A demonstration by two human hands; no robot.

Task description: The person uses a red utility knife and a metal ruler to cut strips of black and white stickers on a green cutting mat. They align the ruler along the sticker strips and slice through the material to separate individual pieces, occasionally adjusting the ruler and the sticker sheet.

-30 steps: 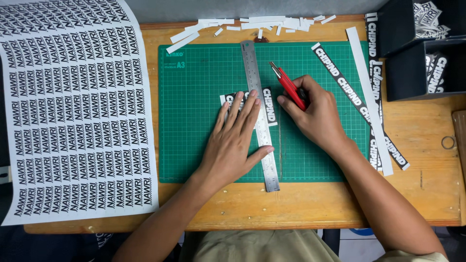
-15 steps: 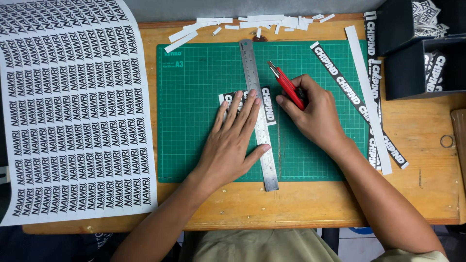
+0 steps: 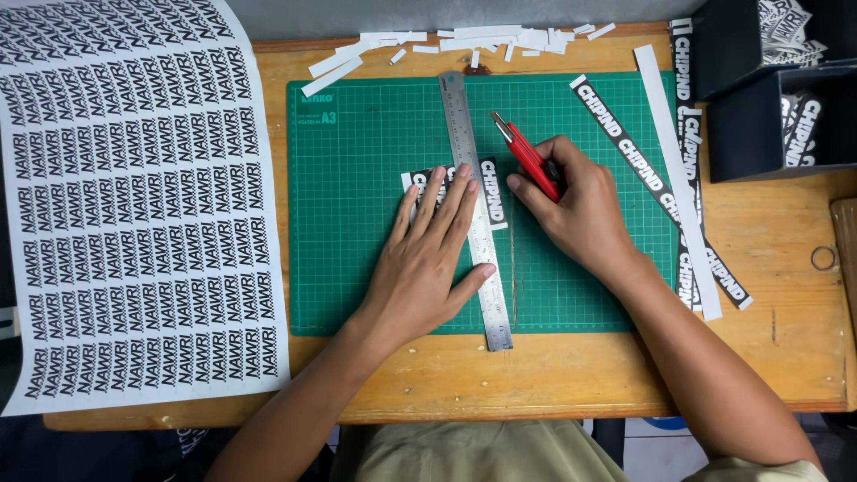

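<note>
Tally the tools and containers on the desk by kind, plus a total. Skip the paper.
Green cutting mat: 1
Steel ruler, pinned by the left hand: 1
Red utility knife, held in the right hand: 1
Black boxes, and: 2
Small metal ring: 1
Total: 6

Brushed metal ruler [image 3: 473, 205]; matt mat [image 3: 375, 178]; wooden table [image 3: 786, 286].
</note>
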